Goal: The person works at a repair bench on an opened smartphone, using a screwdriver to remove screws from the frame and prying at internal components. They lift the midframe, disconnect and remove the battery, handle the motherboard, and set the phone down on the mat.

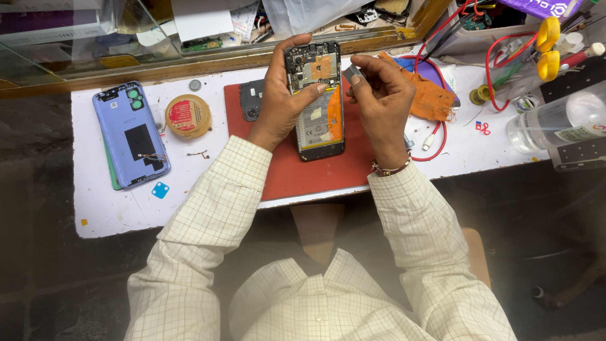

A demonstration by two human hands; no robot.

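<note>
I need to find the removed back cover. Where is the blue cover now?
In the head view, the blue cover lies on the white table, to the person's left, beside the round yellow tin and apart from the red mat.

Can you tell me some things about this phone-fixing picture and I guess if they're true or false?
1. The left hand holds an opened phone. True.
2. The right hand holds yellow scissors. False: the scissors lie at the table's far right; it pinches a small grey piece.
3. A blue back cover lies on the table's left. True.
4. The mat under the phone is green. False: it is red.
</note>
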